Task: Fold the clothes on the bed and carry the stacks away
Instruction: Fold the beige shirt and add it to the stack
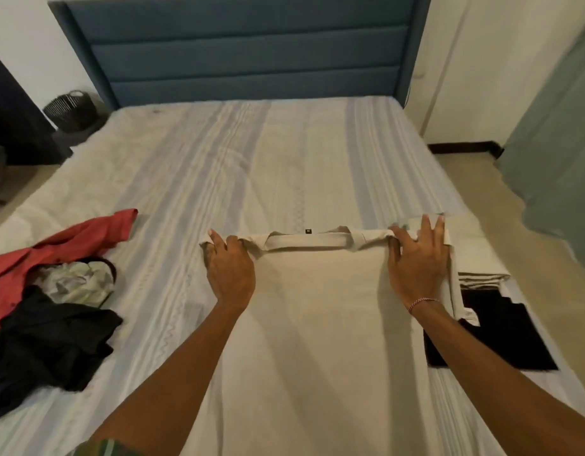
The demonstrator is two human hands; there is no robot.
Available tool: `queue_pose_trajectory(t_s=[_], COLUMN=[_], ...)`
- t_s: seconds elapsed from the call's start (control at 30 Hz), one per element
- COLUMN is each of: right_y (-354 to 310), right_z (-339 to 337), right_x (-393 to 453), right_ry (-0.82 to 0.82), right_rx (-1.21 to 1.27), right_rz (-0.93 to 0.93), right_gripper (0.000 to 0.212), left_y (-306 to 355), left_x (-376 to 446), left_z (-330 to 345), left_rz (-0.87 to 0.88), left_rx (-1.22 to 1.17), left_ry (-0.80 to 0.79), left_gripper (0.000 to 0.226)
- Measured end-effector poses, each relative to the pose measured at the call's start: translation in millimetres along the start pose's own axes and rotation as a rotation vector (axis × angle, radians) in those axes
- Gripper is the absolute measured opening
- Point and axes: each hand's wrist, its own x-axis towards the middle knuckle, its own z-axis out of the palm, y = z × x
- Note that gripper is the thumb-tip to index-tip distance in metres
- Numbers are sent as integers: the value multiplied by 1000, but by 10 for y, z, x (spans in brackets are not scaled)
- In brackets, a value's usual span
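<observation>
Nearest the camera, both forearms are reaching out over a cream T-shirt [317,324] that is lying flat along the middle of the bed [251,166], hem toward the person and collar away. The left hand [230,269] is gripping the far left shoulder, fingers curling round a bunch of cloth; the right hand [416,261] is pressing on the far right shoulder with fingers spreading, its thumb seeming to be tucking under the edge. Judging by this, a single shirt is being squared up for folding, and the next move is probably calling for bringing the sides or the top over evenly without dragging the body askew. The fabric is looking soft, smooth and nearly creaseless, a small dark label showing at the neck. To the right, folded stacks, black [488,337] and pale [479,258], are sitting at the bed's edge; to the left a loose heap [54,297] of red, black and patterned clothes is waiting
</observation>
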Motion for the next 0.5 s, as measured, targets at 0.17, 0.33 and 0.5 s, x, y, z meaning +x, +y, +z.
queue_pose_trajectory(t_s=[0.17,0.33,0.5], right_y=[463,736,897], right_z=[1366,2230,2707], right_x=[-150,-90,22], right_ry=[-156,-252,-268], right_rx=[-87,-140,-134], right_rz=[-40,-25,60], right_gripper=[19,21,21], left_y=[-354,-555,-464], left_x=[204,407,647], left_z=[1348,2141,2401], left_rz=[-38,4,-30], left_rx=[85,101,226], left_ry=[-195,-250,-226], left_gripper=[28,29,33])
